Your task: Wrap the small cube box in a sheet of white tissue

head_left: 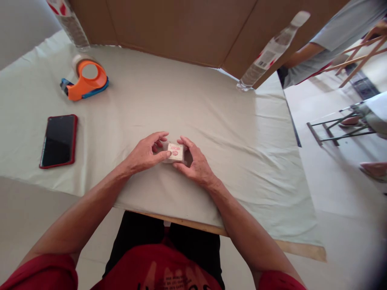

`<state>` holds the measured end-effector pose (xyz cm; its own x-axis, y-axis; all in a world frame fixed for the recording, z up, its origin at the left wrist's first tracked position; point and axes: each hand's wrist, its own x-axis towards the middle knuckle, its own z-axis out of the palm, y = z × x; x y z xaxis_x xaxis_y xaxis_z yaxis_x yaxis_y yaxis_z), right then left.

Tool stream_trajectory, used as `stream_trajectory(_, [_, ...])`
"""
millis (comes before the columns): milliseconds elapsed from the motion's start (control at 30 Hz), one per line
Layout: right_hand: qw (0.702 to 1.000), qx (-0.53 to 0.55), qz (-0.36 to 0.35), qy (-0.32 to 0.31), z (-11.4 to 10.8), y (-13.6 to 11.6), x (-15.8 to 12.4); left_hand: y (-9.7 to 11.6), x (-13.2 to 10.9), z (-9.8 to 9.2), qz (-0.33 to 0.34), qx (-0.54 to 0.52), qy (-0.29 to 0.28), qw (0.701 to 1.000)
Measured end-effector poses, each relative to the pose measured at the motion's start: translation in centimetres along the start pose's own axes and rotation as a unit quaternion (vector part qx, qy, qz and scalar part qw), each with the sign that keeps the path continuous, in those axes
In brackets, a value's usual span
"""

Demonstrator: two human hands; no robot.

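As the left hand [148, 151], fingers parted from thumb, seems to touch the small pale block [176, 152] on the cloth [181, 100] with its thumb alone, lopsided pressure could skid it. The right hand [196, 164] curls around the opposite side; whether it clamps cannot be told, and a loose hold could let the block twist.

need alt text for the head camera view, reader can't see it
A person's left hand and right hand frame a small pale block with red print on a pale tablecloth. A red-cased smartphone and orange-and-blue tape dispenser lie at left; two labelled plastic bottles stand by a brown cardboard panel.
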<state>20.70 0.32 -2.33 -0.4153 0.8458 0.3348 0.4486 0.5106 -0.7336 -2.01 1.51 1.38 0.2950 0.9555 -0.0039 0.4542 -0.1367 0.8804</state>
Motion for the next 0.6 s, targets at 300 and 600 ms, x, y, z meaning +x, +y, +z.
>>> stream_trajectory(300, [0.993,0.076,0.072,0.052,-0.7,-0.6,0.0,0.1,-0.3,-0.1,0.014,0.087,0.0,0.996])
stream_trajectory(600, [0.993,0.039,0.052,0.095,-1.1,-1.2,1.0,0.0,0.0,0.2,0.039,0.135,-0.025,0.99])
